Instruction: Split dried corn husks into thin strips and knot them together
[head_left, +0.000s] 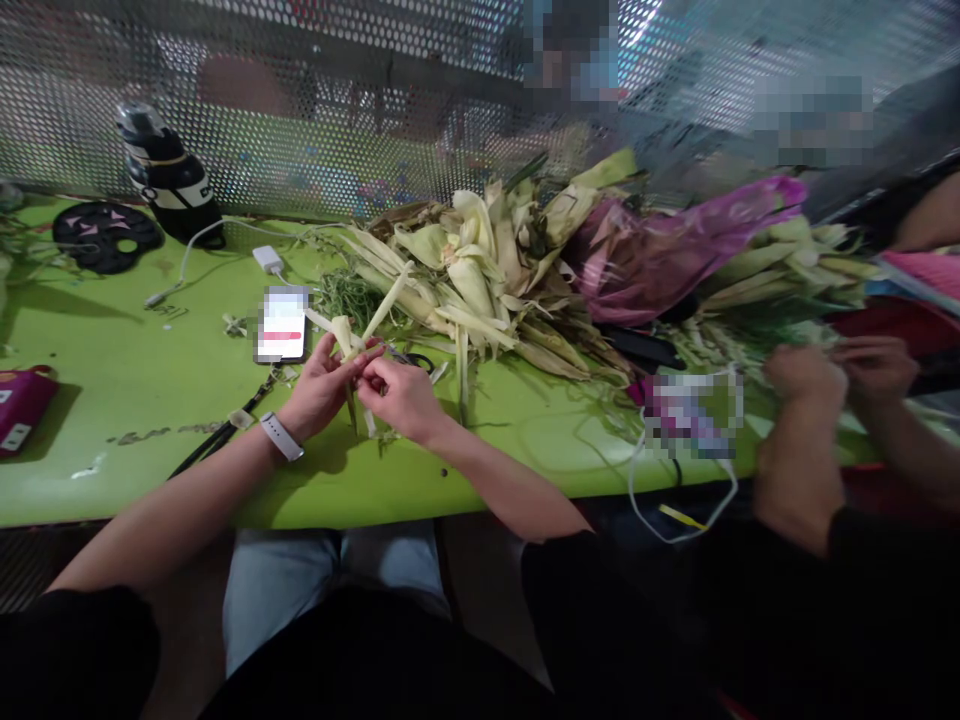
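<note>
My left hand (324, 385) and my right hand (397, 395) meet over the green table (150, 350), both closed on a pale corn husk strip (382, 305) that rises up and to the right from between my fingers. A white watch sits on my left wrist. Just behind my hands lies a big heap of corn husks (480, 275). Black scissors (412, 358) rest on the table right beside my right hand.
A phone (282, 323) with a white charger cable lies left of my hands. A dark bottle (169, 175) and a black disc (105, 235) stand far left. A purple plastic bag (660, 250) and more husks lie right, where another person's hands (832, 375) work. A perforated metal screen backs the table.
</note>
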